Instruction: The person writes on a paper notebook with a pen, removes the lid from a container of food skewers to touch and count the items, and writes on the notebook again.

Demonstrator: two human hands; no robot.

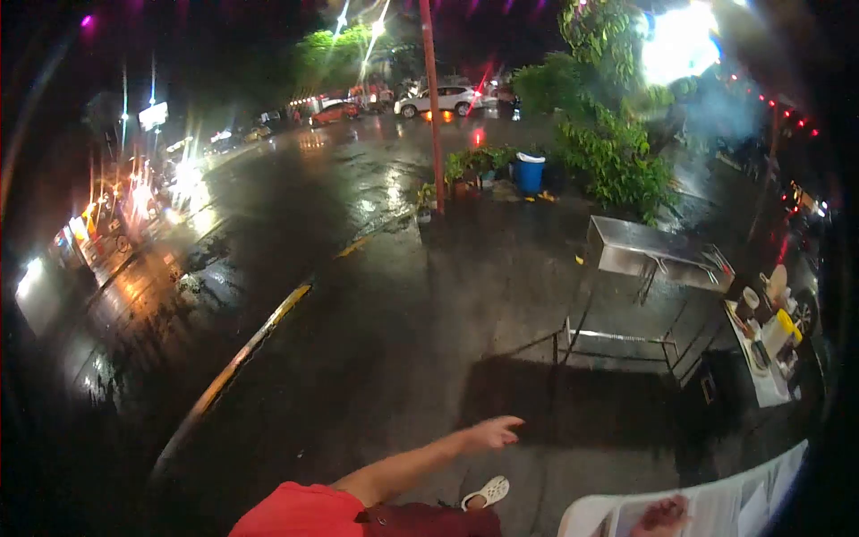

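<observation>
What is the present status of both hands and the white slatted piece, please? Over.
Left hand extended, apparently empty. Right hand at white slatted piece, grip unclear. Metal stand ahead to the right, clear of both hands.

A chair [591, 513] is close, on the right. A stand [658, 253] is past it, and a table [771, 390] is right of the stand. Farther back is a tree [617, 134], with a bin [529, 176] on its left. Plants [456, 166] sit between bin and pole [433, 125]. A curb [237, 367] lies left.
</observation>
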